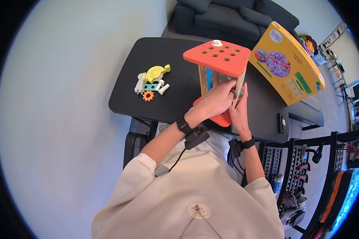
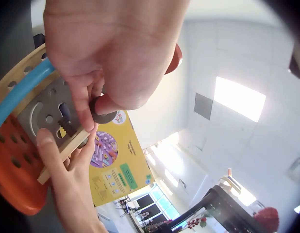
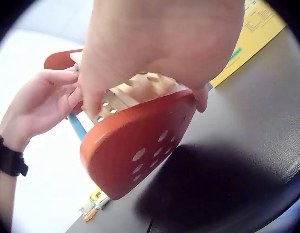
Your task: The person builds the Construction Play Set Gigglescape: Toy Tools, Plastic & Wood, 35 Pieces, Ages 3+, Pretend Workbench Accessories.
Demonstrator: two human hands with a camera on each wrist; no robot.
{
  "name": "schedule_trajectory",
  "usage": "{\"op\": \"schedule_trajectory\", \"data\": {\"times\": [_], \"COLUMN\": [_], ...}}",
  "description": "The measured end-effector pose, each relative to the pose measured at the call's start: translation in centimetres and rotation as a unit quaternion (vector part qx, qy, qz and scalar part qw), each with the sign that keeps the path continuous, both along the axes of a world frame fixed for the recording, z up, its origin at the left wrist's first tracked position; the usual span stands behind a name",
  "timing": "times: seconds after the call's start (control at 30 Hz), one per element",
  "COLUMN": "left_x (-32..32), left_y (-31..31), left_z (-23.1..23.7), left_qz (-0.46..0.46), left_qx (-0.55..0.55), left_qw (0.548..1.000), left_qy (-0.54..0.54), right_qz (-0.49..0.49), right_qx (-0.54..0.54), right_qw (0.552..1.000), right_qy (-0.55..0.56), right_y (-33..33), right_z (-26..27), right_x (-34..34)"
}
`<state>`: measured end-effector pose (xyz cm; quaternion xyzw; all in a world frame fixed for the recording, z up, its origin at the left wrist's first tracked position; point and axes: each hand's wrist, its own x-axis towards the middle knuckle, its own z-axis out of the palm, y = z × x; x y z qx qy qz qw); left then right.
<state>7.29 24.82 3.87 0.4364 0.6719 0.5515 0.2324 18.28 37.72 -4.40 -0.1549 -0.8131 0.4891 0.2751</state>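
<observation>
At the near side of the black table (image 1: 175,104), toy rack (image 1: 216,59) between the two hands, in front of the wearer's body. Red perforated boards at both ends, wooden sides, a blue strip (image 2: 25,87) running along it. From my remote post I cannot tell whether the lower red board touches the tabletop.

Left hand (image 1: 214,101): thumb and finger pinch a dark grey knob (image 2: 104,116) beside the rack's wooden strip (image 2: 67,154). Right hand (image 1: 239,116): I read it as grasping that strip, a finger on one side and the thumb on the other; left wrist view shows this best. Inside the rack I note a grey slotted plate (image 2: 39,116) and a dark screw (image 2: 67,127) close to the strip. White peg (image 1: 216,43) sits on the upper red board, near its far edge.

Loose pieces, left part of the table, well apart from the rack: yellow part (image 1: 154,74), grey piece (image 1: 139,84), teal strip (image 1: 149,87), orange gear (image 1: 148,96), white bolts (image 1: 162,89). All lie close together.

Right of the rack, I log a yellow box (image 1: 287,63), tilted. Small black object (image 1: 281,122) at the table's near right corner. Dark sofa (image 1: 223,20) beyond the far edge.
</observation>
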Motion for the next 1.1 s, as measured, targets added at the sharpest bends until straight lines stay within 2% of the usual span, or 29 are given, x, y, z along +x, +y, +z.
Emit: {"op": "schedule_trajectory", "data": {"times": [0.17, 0.3, 0.37, 0.43, 0.5, 0.6, 0.67, 0.7, 0.8, 0.9, 0.93, 1.0, 1.1], "left_x": [1.9, 2.7, 2.3, 0.4, -0.8, -1.1, -1.0, -1.1, -1.7, -3.2, -3.2, -3.3, -3.7], "left_y": [-3.1, -8.2, -10.4, -11.5, -11.5, -10.5, -9.4, -8.9, -7.7, -6.6, -6.4, -5.8, -5.2], "left_z": [2.3, 1.4, 0.3, -1.8, -2.7, -2.8, -2.6, -2.4, -1.8, -4.1, -4.0, -4.0, -3.9], "left_qz": [0.045, 0.086, 0.132, 0.170, 0.192, 0.190, 0.157, 0.157, 0.108, 0.079, 0.079, 0.040, 0.028], "left_qx": [0.012, 0.027, 0.024, -0.004, -0.013, -0.043, -0.062, -0.061, -0.160, -0.134, -0.134, -0.110, -0.134], "left_qw": [0.996, 0.993, 0.989, 0.983, 0.979, 0.981, 0.982, 0.982, 0.975, 0.977, 0.977, 0.992, 0.990], "left_qy": [0.072, 0.071, -0.064, -0.063, -0.067, -0.021, 0.082, 0.082, 0.110, 0.143, 0.144, 0.057, 0.045], "right_qz": [-0.044, -0.056, -0.061, -0.034, -0.026, -0.012, -0.006, -0.001, 0.005, 0.013, 0.013, 0.014, 0.012], "right_qx": [0.043, 0.053, 0.061, -0.027, -0.021, -0.034, -0.037, -0.043, -0.046, -0.044, -0.045, -0.061, -0.063], "right_qw": [0.998, 0.996, 0.995, 0.994, 0.996, 0.997, 0.998, 0.997, 0.997, 0.997, 0.997, 0.996, 0.996], "right_qy": [-0.013, -0.041, -0.049, -0.105, -0.086, -0.073, -0.054, -0.067, -0.064, -0.057, -0.057, -0.064, -0.065], "right_y": [-0.9, -1.1, -1.5, -1.7, -2.2, -3.4, -3.9, -4.0, -4.5, -4.3, -4.4, -4.5, -4.0], "right_z": [0.9, 2.2, 2.8, 3.7, 2.5, 2.2, 1.9, 2.0, 2.2, 1.5, 1.5, 1.6, 0.9], "right_x": [-0.4, -0.5, -0.3, -0.4, -0.6, -0.5, -0.7, -0.6, -0.4, -0.3, -0.2, -0.1, -0.2]}}
